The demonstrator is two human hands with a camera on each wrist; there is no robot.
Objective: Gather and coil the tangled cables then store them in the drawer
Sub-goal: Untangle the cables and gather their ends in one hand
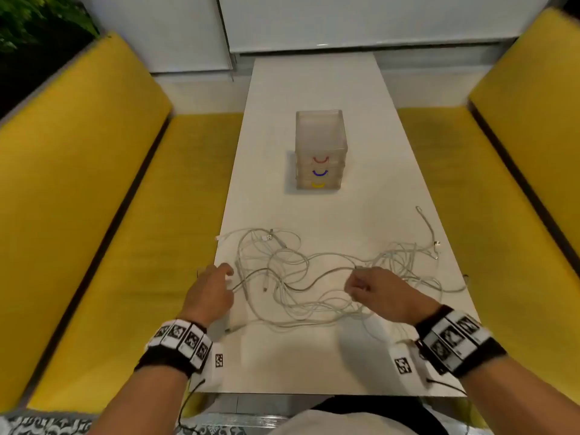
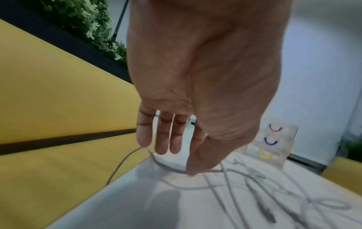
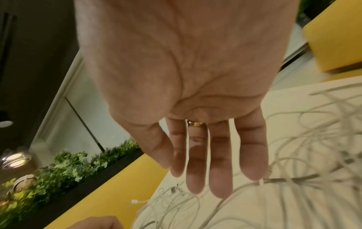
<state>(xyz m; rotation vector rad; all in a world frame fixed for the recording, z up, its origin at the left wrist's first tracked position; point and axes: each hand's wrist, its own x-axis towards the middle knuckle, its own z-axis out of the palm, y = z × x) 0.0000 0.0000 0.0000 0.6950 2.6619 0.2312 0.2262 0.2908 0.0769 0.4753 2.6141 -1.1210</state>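
Both hands (image 1: 208, 293) (image 1: 373, 288) among tangled cables (image 1: 301, 277) near table's (image 1: 314, 95) near edge.

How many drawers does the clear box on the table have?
3, stacked in the clear drawer box: red-handled drawer on top, blue-handled drawer in the middle, yellow-handled drawer at the bottom. All look closed.

White table (image 1: 314, 89) ran lengthwise between 2 yellow benches (image 1: 94, 215), 1 on each side, with yellow backrests (image 1: 533, 73). 2 small black-and-white marker tags (image 1: 219, 360) sat on the near table edge. Green foliage (image 1: 28, 17) sat in a dark planter behind the left bench. White wall panels (image 1: 361, 20) stood at the far end. Patterned floor (image 1: 47, 425) showed below.
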